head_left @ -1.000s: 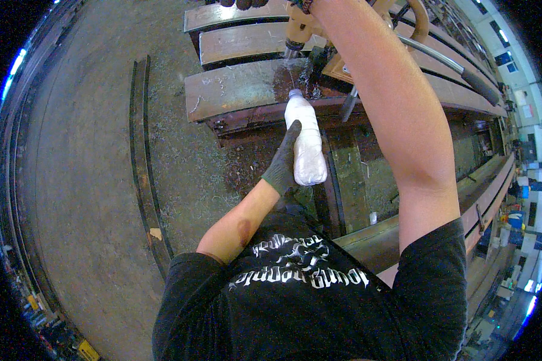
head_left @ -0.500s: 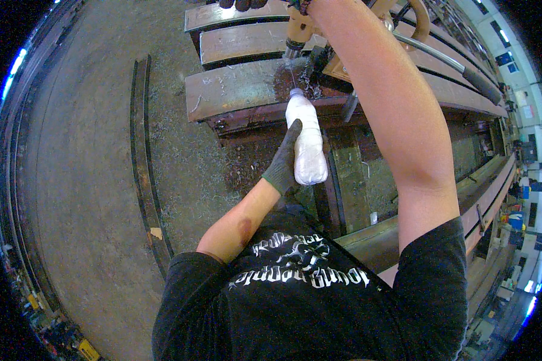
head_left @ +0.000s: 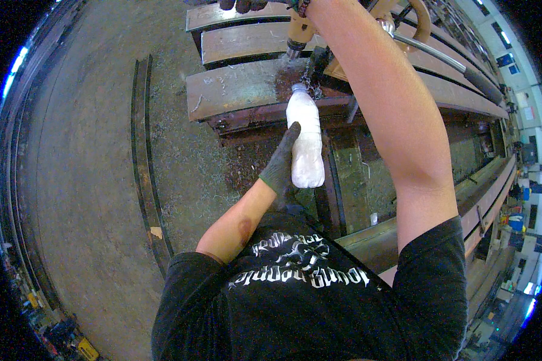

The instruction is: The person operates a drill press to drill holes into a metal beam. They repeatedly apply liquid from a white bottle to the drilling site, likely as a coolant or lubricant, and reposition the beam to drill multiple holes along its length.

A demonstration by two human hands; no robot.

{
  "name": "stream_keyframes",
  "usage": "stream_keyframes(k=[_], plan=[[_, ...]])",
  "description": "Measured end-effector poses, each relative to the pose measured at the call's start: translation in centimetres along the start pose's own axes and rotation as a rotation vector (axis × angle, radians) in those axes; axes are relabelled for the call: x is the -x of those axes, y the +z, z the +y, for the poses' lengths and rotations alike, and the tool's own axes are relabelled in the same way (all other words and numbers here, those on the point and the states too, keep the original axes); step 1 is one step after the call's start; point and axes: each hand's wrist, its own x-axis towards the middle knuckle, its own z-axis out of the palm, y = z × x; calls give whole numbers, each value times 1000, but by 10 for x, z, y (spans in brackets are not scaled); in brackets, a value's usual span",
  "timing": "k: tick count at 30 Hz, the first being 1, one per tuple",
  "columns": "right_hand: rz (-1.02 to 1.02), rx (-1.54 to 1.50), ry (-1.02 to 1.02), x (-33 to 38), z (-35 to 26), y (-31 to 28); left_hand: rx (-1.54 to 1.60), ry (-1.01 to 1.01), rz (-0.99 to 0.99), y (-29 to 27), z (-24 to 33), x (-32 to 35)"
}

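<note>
My left hand (head_left: 281,157), in a dark glove, is wrapped round a plastic bottle (head_left: 307,141) filled with something whitish. The bottle's narrow blue-tinted cap (head_left: 299,88) points away from me, over the near edge of a steel beam (head_left: 241,87). Just beyond the cap, the metal tip (head_left: 293,49) of a tan drilling machine (head_left: 301,27) stands over a dark wet patch on the beam. My right arm reaches across the machine. At the top edge, only curled gloved fingers of my right hand (head_left: 242,6) show; whatever they grip is cut off.
Curly metal shavings (head_left: 312,87) lie by the drill tip. A long-handled lever (head_left: 442,57) sticks out right of the machine. More steel beams (head_left: 247,43) lie parallel behind. A narrow steel channel (head_left: 141,150) rests on the floor at left.
The bottle has swung slightly, its base moving left and its cap a little right. A thin stream seen earlier from the cap toward the drill no longer shows. My right arm has barely moved.
</note>
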Motion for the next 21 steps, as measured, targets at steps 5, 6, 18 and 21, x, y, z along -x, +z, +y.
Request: stream_keyframes(k=[5,6,18,21], plan=[[28,38,-74,-14,3,13,25,5,23,-12,0,0],[48,50,-72,-13,5,14,40,8,6,-9,-1,0],[-10,75,-91,-13,19,7,174,117,-193,-37,-21,-27],[20,72,-130,-43,15,31,347,-32,-755,-81,-9,-50]])
